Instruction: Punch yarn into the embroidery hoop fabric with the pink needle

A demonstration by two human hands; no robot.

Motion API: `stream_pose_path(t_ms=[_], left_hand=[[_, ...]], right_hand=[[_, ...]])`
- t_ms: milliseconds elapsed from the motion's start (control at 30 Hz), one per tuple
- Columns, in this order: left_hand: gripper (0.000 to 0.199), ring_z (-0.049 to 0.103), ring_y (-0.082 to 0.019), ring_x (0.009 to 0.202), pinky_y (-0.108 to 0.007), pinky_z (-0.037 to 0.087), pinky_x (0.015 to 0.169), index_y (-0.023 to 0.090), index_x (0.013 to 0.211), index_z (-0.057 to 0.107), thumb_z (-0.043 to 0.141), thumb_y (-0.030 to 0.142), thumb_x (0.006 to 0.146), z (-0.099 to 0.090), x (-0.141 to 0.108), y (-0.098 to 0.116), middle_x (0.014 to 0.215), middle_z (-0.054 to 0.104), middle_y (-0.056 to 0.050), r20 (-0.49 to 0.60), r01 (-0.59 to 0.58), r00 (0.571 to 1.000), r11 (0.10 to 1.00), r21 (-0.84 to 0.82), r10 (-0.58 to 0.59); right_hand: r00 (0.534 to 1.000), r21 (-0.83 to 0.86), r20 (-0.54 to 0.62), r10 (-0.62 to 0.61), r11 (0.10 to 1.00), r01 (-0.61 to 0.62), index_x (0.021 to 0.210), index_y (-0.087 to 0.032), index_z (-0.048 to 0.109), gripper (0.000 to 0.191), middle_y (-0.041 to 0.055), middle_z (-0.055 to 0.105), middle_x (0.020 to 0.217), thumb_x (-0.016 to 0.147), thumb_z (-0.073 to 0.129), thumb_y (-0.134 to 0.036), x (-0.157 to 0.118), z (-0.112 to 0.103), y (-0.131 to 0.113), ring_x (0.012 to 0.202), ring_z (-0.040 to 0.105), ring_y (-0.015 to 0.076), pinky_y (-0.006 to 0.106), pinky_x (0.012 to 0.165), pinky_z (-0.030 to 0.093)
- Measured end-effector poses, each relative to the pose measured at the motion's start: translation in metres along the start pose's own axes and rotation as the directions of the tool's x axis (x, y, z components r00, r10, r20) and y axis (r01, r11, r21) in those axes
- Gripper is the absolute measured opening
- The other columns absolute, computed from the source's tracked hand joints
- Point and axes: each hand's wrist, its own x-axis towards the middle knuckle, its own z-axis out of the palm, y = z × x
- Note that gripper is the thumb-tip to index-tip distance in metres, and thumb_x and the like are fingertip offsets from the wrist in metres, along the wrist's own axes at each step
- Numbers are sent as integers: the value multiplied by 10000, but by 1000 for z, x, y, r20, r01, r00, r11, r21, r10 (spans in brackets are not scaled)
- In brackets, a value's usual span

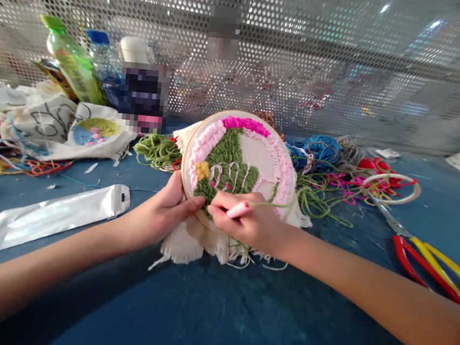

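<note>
Here, the right hand (245, 223) is closed in a pen-like pinch around a pink-handled punch needle (236, 210), with the fingertips set low on the handle and the needle's tip hidden behind them. A hold this short is judged best for steady control close to the cloth. A strand of green yarn (273, 204) is led from the tool toward the right, and it should be kept free of the fingers so that it feeds without snagging. The left hand (161, 214) is curled around the lower left of a wooden embroidery hoop (185, 160), with the thumb laid across the front and the fingers behind, so that the frame is firmly braced. The hoop is held tilted up near the middle of the counter (208, 317), and its surface is worked with green loops (226, 161) and pink loops (246, 124). A fringed cream cloth (190, 250) hangs beneath it. Tangled green yarn (156, 152) is heaped just left of the hoop and blue yarn (317, 151) to the right. Scissors with red and yellow handles (424, 267) lie toward the right, a silver foil packet (54, 220) lies toward the left, and bottles (71, 65) are stood near the far edge, before a perforated metal screen (305, 66).
</note>
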Motion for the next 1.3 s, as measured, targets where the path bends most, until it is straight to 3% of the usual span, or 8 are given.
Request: stream_pose_path(t_ms=[67,200,433,533,767,867,1067,1300], left_hand=[[393,465,-321,1303,-481,429,1073,220,1251,448,599,367,920,-3,3,-2,1335,558,-84,11,25,1000,1000,-11,-25],[412,567,-332,1193,-451,532,933,214,1227,455,630,372,889,-6,9,-7,1278,608,-94,2,133,991,982,-136,-134],[399,593,-305,1168,-383,550,898,202,1197,463,653,330,870,-3,11,-4,1248,641,-83,-5,163,986,966,-201,-168],[372,543,-299,1218,-399,511,965,210,1172,462,633,369,883,-6,10,-8,1276,609,-78,-10,88,996,991,-104,-89],[464,529,-307,1149,-428,463,969,220,1240,455,574,507,896,-17,7,-18,1125,609,-64,-10,-53,998,963,263,58],[456,520,-304,1165,-427,458,975,223,1247,454,553,510,908,-17,7,-17,1162,594,-69,0,-48,999,969,241,49],[389,543,-305,1140,-440,485,948,226,1163,474,544,515,911,-17,8,-17,1160,603,-73,-11,0,1000,975,224,3],[487,560,-302,1026,-418,473,853,202,1212,410,523,559,899,-20,4,-16,1034,612,-76,6,-97,994,883,460,106]], right_hand=[[999,5,36,-11,1000,11,640,-199,491,314,-36,491,570,929,503,-324,14,-2,1,546,441,105,269,555,325],[987,359,107,120,921,-151,613,-189,512,315,-32,531,535,899,516,-320,28,-2,16,440,427,78,236,432,301],[918,749,-139,372,646,-148,618,-200,490,304,-84,409,388,887,470,-340,23,3,38,289,281,49,195,305,181],[920,706,-182,346,697,-123,636,-202,489,310,-81,414,410,910,463,-345,22,4,35,306,298,54,201,316,204],[999,221,13,45,974,-47,647,-200,480,319,-34,452,586,930,520,-341,18,8,10,525,400,94,255,507,314],[996,288,64,55,955,-72,648,-199,505,335,-35,448,580,937,506,-367,20,8,13,510,396,92,253,484,299],[919,731,-96,383,654,-196,635,-210,493,412,-81,368,389,964,401,-440,27,6,35,304,285,74,224,318,207],[999,390,-27,33,921,-19,691,-188,535,316,-29,493,613,941,530,-381,16,7,9,530,451,84,232,491,341]])
